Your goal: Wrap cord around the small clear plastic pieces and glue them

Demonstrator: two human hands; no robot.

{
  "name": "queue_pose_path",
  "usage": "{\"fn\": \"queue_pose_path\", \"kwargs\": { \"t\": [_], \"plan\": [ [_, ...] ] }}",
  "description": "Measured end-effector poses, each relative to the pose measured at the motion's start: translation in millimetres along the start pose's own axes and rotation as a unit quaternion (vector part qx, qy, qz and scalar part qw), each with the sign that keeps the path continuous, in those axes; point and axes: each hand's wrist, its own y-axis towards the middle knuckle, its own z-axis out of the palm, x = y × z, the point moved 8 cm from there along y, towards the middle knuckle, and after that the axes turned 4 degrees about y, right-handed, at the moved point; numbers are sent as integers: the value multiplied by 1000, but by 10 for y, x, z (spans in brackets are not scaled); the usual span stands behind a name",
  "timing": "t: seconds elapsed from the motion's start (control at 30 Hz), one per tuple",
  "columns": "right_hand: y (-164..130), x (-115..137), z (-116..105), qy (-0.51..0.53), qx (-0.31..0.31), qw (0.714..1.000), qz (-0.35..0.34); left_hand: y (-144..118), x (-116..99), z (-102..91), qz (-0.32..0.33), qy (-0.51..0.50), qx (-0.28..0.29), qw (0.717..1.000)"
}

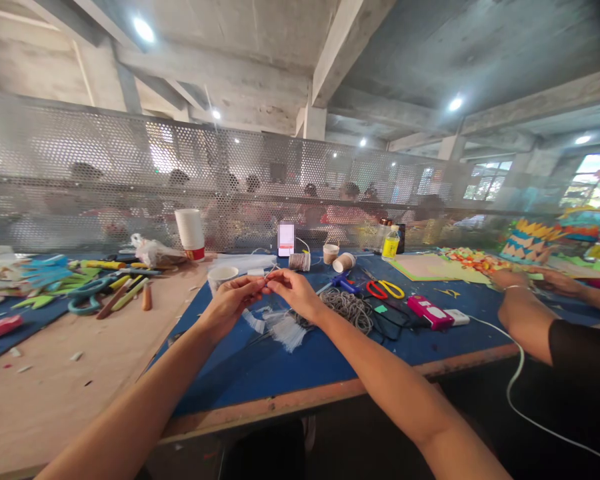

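Both hands meet over the blue mat [260,387], fingertips pinched close together. My left hand [235,300] is closed with thumb and fingers around something small and thin that I cannot make out. Its partner, my right hand [296,293], pinches at the same spot from the other side. Under the hands lie translucent white mesh scraps [286,331]. A tangled heap of grey cord [349,310] sits just beyond my right wrist. Close behind my left hand stands a white paper cup [223,273].
Around the heap are a blue glue gun [347,283], red-and-yellow scissors [386,289] and a magenta device [430,313]. A propped phone [287,240] and a spool [299,262] stand behind. Cutting tools [91,295] lie left. At right, a co-worker's hands [511,279] reach among paper pieces.
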Motion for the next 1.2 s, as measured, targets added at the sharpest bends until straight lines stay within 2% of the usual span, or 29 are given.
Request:
{"fn": "queue_pose_path", "kwargs": {
  "t": [0.13,0.23,0.37,0.53,0.73,0.93,1.03,1.1,1.2],
  "plan": [
    [-8,-48,-24,-7,-26,1000,7,-18,-35,15,15,16,3,1000],
    [-40,45,-51,-104,-45,993,-21,-14,-24,2,17,13,1,1000],
    [-96,253,9,-250,-33,964,-90,-1,-29,-31,39,25,-19,999],
    [-143,414,77,-371,-29,917,-139,-25,-105,-29,90,89,-47,991],
    [-175,479,134,-431,-7,888,-163,-48,-157,-24,127,210,-54,968],
    [-162,474,119,-479,23,859,-177,-69,-163,40,147,347,-40,926],
    [-122,401,37,-452,25,880,-144,-35,-88,100,125,339,20,932],
    [-77,300,-59,-391,29,916,-87,-22,-37,156,102,315,72,941],
    [-27,113,-163,-228,64,971,25,-45,-24,237,77,269,129,951]
  ]
}}
